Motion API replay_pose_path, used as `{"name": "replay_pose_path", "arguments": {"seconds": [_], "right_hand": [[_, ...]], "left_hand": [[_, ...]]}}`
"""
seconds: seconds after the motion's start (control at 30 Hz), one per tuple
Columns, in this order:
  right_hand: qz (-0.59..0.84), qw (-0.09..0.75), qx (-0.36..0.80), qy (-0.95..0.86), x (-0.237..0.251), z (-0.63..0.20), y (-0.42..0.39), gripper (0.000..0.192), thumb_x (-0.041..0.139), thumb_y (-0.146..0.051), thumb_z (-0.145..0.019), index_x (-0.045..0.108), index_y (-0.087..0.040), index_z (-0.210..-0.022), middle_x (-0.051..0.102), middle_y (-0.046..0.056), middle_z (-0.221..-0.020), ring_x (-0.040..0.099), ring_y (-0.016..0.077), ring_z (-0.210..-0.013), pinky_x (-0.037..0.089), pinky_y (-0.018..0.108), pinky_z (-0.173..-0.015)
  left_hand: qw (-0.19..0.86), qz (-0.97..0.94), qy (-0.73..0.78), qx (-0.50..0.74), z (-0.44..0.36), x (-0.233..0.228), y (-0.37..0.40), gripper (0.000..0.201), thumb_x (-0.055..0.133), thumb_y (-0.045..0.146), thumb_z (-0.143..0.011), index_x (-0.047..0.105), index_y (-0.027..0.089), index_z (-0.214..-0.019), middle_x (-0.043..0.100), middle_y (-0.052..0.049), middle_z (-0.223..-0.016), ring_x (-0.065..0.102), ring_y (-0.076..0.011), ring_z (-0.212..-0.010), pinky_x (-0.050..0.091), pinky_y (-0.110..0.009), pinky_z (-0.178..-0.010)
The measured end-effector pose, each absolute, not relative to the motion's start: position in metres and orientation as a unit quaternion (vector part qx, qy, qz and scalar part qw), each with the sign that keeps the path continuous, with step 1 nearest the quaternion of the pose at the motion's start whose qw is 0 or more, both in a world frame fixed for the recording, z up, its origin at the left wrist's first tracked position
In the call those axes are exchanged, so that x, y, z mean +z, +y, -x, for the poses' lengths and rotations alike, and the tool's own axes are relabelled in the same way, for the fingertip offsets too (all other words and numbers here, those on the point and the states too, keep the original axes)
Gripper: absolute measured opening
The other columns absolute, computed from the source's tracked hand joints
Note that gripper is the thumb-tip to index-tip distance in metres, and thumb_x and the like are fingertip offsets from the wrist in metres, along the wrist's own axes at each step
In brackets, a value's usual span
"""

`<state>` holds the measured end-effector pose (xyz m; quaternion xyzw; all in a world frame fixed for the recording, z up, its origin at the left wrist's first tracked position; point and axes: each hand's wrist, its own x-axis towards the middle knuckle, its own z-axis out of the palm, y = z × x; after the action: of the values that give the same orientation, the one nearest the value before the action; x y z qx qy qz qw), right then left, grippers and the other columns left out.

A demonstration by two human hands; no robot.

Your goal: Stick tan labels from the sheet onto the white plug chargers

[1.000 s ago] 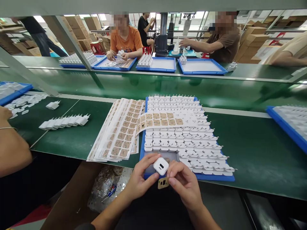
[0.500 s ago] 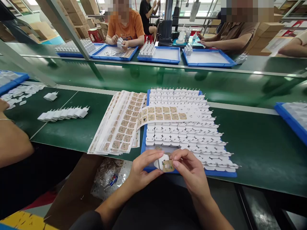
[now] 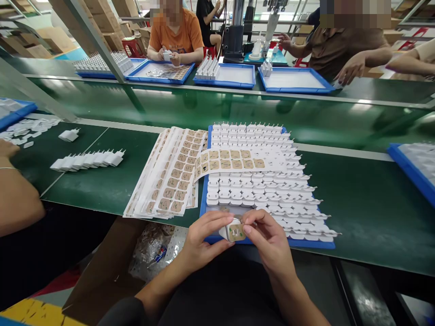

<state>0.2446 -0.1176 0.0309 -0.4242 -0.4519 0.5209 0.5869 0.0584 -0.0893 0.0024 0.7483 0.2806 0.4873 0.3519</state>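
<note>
1. The left hand (image 3: 200,242) has its grip closed on a white charger (image 3: 227,230), just over the near edge of the blue tray (image 3: 203,199). The right hand (image 3: 268,244) pinches a tan sticker (image 3: 235,232) against the charger's face; pressed askew, it could sit crooked or crease.
2. At 12 o'clock, rows of chargers (image 3: 265,190) fill the tray; a knock could topple them.
3. A sticker strip (image 3: 234,160) lies loose across those rows and may slide.
4. At 10 o'clock, fanned sticker sheets (image 3: 170,176) overhang the tabletop (image 3: 356,203) edge and could slip off.
</note>
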Motion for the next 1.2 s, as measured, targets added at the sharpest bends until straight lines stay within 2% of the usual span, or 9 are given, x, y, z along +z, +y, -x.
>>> {"name": "replay_pose_path", "arguments": {"seconds": [0.33,0.73,1.0,1.13,1.2], "right_hand": [[0.461,0.567,0.502,-0.463,0.035,-0.244,-0.122,0.005,0.07,-0.024,-0.091,0.068,-0.026,-0.087,0.063,-0.001,-0.083,0.062,0.0119,-0.077,0.054,0.02,-0.071],[0.484,0.578,0.42,-0.505,0.034,-0.237,-0.12,0.009,0.07,-0.018,-0.089,0.066,-0.026,-0.087,0.064,-0.003,-0.08,0.063,0.0103,-0.073,0.055,0.018,-0.069],[0.509,0.56,0.374,-0.536,0.033,-0.235,-0.119,0.009,0.067,-0.019,-0.091,0.064,-0.025,-0.086,0.063,-0.003,-0.077,0.063,0.012,-0.07,0.057,0.022,-0.064],[0.532,0.542,0.293,-0.58,0.031,-0.235,-0.12,0.011,0.071,-0.018,-0.088,0.063,-0.025,-0.092,0.061,-0.002,-0.083,0.06,0.0118,-0.066,0.057,0.024,-0.061],[0.542,0.534,0.264,-0.592,0.032,-0.235,-0.12,0.022,0.076,-0.02,-0.084,0.065,-0.026,-0.102,0.059,0.001,-0.094,0.059,0.0127,-0.07,0.057,0.025,-0.059]], "left_hand": [[0.336,-0.756,0.275,0.49,-0.06,0.003,-0.09,0.049,0.075,0.021,-0.088,0.061,0.026,-0.135,0.072,-0.01,-0.122,0.069,-0.0209,-0.111,0.056,-0.034,-0.096],[0.317,-0.762,0.279,0.491,-0.061,0.004,-0.089,0.046,0.074,0.023,-0.089,0.061,0.023,-0.134,0.074,-0.01,-0.119,0.069,-0.02,-0.111,0.056,-0.033,-0.099],[0.308,-0.764,0.282,0.492,-0.061,0.005,-0.088,0.042,0.075,0.023,-0.088,0.063,0.022,-0.129,0.074,-0.01,-0.117,0.07,-0.0211,-0.11,0.057,-0.034,-0.098],[0.322,-0.754,0.281,0.498,-0.061,0.002,-0.089,0.043,0.077,0.019,-0.086,0.064,0.022,-0.126,0.074,-0.01,-0.117,0.069,-0.0211,-0.11,0.057,-0.034,-0.098],[0.337,-0.74,0.284,0.508,-0.061,0.001,-0.09,0.043,0.077,0.017,-0.085,0.063,0.022,-0.125,0.072,-0.01,-0.118,0.069,-0.0211,-0.111,0.057,-0.035,-0.098]]}}
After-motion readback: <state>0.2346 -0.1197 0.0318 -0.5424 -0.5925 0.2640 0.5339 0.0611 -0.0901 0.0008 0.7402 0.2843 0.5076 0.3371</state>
